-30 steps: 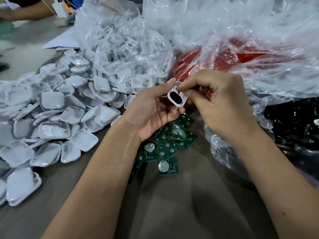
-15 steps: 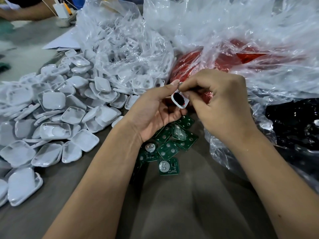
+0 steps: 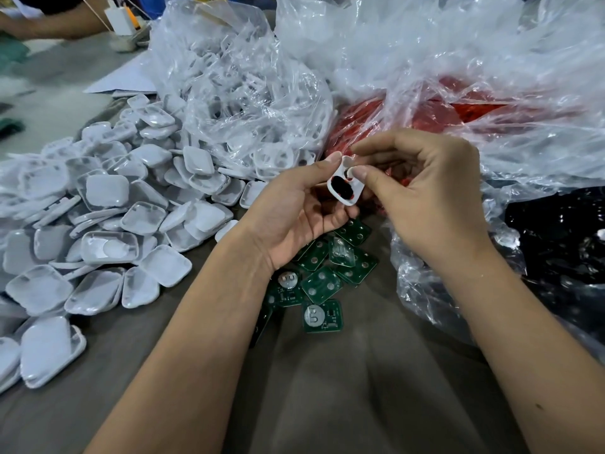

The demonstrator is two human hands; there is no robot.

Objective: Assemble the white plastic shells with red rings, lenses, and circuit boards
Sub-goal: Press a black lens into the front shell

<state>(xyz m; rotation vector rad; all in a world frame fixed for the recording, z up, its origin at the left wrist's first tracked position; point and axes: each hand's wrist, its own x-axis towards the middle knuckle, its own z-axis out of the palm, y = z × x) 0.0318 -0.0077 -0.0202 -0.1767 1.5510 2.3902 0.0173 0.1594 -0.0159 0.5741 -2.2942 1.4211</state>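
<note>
My left hand (image 3: 294, 208) and right hand (image 3: 422, 194) both pinch one small white plastic shell (image 3: 345, 185), red ring and dark lens apparently seated, circuit board not fitted; green square circuit boards (image 3: 322, 285) wait on the surface beneath my hands.

White shell (image 3: 345, 186) now tilted upright, more exposed.

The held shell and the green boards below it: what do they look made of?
The shell held by both hands looks like moulded white plastic, smooth and slightly glossy, with a dark insert edged in red. The green boards look like rigid laminate circuit boards, matte green with silvery round pads. Exact materials can't be confirmed.
</note>
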